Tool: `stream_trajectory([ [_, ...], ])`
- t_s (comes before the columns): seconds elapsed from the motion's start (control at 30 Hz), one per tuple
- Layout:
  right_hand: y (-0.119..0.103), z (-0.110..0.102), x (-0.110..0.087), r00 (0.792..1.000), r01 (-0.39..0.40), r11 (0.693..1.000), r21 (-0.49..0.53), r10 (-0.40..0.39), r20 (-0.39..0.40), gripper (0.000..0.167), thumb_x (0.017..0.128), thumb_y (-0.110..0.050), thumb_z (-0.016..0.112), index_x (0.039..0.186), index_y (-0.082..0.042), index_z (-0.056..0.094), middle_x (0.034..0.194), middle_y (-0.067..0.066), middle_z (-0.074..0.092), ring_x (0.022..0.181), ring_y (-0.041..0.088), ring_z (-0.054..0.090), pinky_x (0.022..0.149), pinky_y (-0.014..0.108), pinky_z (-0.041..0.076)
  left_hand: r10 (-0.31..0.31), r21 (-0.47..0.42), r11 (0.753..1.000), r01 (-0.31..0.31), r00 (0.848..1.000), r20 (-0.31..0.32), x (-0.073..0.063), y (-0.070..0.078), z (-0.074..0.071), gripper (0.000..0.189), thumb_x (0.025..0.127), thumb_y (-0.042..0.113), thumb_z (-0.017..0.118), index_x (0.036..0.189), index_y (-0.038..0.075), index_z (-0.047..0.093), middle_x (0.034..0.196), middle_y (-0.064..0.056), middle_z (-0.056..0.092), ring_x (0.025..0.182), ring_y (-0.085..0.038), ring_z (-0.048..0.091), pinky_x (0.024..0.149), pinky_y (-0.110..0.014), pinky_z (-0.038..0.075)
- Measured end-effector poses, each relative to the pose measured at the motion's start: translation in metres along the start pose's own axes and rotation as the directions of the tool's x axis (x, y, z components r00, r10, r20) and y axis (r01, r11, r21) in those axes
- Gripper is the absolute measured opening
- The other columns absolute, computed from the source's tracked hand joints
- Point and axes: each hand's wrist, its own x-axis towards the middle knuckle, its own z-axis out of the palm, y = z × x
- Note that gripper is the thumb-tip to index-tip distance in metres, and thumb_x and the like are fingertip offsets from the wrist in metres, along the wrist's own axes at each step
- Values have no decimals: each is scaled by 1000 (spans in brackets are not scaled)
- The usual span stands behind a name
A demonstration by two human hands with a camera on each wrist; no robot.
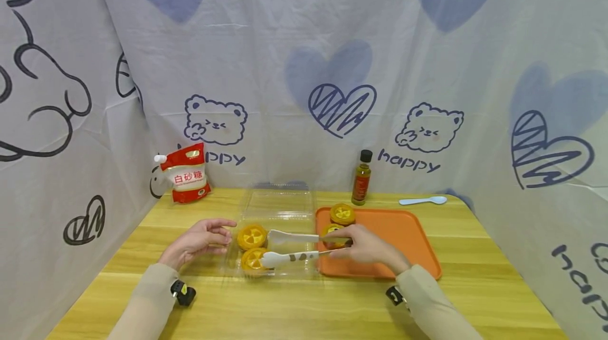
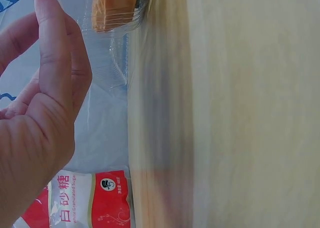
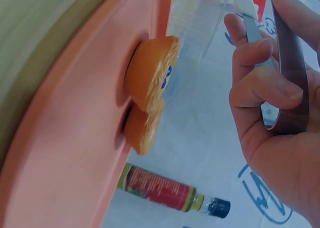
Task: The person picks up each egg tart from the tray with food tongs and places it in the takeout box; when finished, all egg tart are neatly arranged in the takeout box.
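Note:
My right hand (image 1: 363, 245) grips the metal handle of white-tipped tongs (image 1: 291, 258), whose arms stand apart. They reach left over the clear plastic container (image 1: 304, 224), and the nearer tip overlaps an egg tart (image 1: 254, 260) there. A second tart (image 1: 252, 237) sits just behind it in the container. My left hand (image 1: 204, 239) is at the container's left side with loosely bent fingers and nothing in them. On the orange tray (image 1: 394, 245), below my right hand, are a tart with blue bits on top (image 3: 150, 73) and another tart (image 1: 342, 214) behind it.
At the back left stands a red and white sugar bag (image 1: 190, 173). A small bottle with a black cap (image 1: 361, 179) stands behind the tray, and a pale blue spoon (image 1: 423, 200) lies at the back right. The container's raised lid (image 1: 277, 202) leans toward the curtain (image 1: 266, 65).

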Motion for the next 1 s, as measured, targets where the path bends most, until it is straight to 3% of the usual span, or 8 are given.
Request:
stream_trajectory([
  [0.23, 12, -6, -14, 998, -38, 998, 40, 40, -51, 43, 90, -34, 70, 131, -20, 65, 120, 3, 69, 67, 8, 50, 63, 24, 48, -3, 1, 1000, 3, 1000, 5, 3, 1, 0, 60, 90, -2, 64, 143, -8, 37, 100, -7, 65, 85, -16, 65, 77, -31, 61],
  [0.47, 22, -13, -26, 995, -22, 997, 74, 30, -100, 43, 91, -34, 69, 129, -13, 65, 109, -1, 71, 60, 6, 46, 54, 22, 44, -4, 19, 1000, 4, 1000, -3, 2, 1, 0, 61, 90, 0, 65, 144, -8, 36, 102, -9, 65, 86, -16, 65, 77, -32, 61],
  [0.67, 28, -20, -36, 992, -16, 995, 94, 28, -126, 47, 91, -35, 69, 131, -10, 63, 122, 8, 69, 79, 12, 58, 69, 27, 51, -3, 25, 1000, 4, 1000, -12, 0, -1, 0, 60, 90, 0, 65, 143, -8, 37, 102, -9, 65, 85, -16, 65, 78, -32, 61],
  [1.0, 39, -30, -54, 975, -111, 992, 64, 121, -185, 47, 89, -38, 70, 131, -17, 64, 110, -2, 71, 74, 12, 57, 60, 24, 47, 0, 24, 1000, 0, 1000, -8, 0, 0, 2, 59, 90, -2, 64, 143, -8, 38, 99, -7, 65, 83, -15, 65, 77, -32, 61],
])
